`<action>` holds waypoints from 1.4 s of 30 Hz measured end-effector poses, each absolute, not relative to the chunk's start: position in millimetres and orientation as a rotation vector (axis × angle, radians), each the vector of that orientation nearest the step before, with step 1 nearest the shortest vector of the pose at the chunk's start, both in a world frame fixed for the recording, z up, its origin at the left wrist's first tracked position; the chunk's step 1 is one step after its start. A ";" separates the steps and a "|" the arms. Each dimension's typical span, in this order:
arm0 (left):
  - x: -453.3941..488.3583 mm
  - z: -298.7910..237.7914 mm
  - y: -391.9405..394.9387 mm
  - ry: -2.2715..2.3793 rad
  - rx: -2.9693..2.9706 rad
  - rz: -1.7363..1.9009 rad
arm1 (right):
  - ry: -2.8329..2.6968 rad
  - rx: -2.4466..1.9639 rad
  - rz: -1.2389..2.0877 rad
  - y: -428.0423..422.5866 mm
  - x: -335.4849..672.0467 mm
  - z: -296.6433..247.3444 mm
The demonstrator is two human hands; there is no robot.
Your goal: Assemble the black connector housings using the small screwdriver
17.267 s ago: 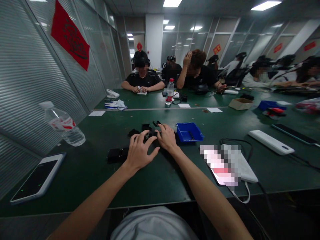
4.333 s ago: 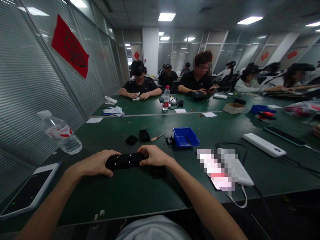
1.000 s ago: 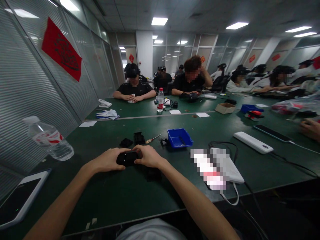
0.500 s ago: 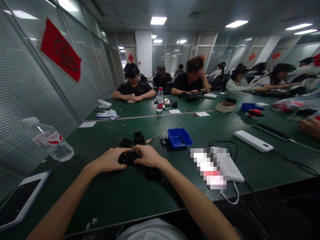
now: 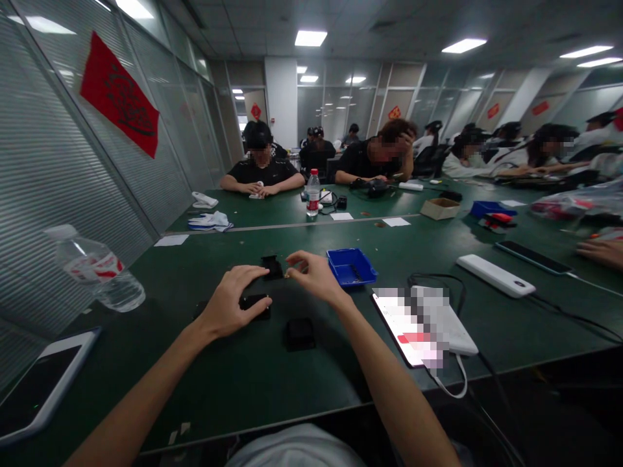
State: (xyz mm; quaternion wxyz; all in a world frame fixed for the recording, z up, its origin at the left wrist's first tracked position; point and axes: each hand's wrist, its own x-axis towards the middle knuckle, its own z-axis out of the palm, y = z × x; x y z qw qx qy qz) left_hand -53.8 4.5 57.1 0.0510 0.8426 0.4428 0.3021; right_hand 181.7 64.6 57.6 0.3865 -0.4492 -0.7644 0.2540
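Observation:
My left hand (image 5: 233,299) is open, thumb and fingers spread apart. Its thumb lies over a glossy black plastic part (image 5: 261,311) on the table, partly covered by the hand. Another dark piece shows left of that wrist. My right hand (image 5: 314,275) is over the screwdriver, thumb and index finger curled but apart; only a small bit of the handle shows by the thumb. Between the hands, farther out, lies a black plastic piece (image 5: 271,267). A squarish black part (image 5: 299,334) lies nearer to me. Right of my right hand stands a blue bin (image 5: 372,277) with small dark bits inside.
A water bottle (image 5: 104,275) and a white-framed tablet (image 5: 43,389) are at left. To the right lie a lit phone (image 5: 394,324), a white power bank (image 5: 495,275), cables and a dark phone (image 5: 533,258). Across the green table, people sit near another bottle (image 5: 312,194).
My hands have come apart. The black part they held together is now low under my left hand. My right hand has moved right and away from me, over the screwdriver.

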 end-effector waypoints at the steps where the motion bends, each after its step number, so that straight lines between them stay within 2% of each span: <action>1: -48.4 56.2 1.7 1.333 2.577 0.976 | -1.876 -1.216 0.556 68.0 189.1 60.0; 5: -22.9 47.4 -9.0 1.068 2.644 1.065 | -1.667 -1.557 0.199 77.2 220.7 66.1; 7: -9.1 40.3 -12.7 0.928 2.673 0.997 | -1.653 -1.759 0.113 77.7 234.2 67.3; 14: 15.6 12.6 -17.2 0.827 2.638 0.873 | -1.796 -2.269 0.232 76.9 251.2 60.3; 42: 16.3 6.6 -19.5 0.893 2.536 0.769 | -1.859 -2.241 0.302 89.5 258.5 47.3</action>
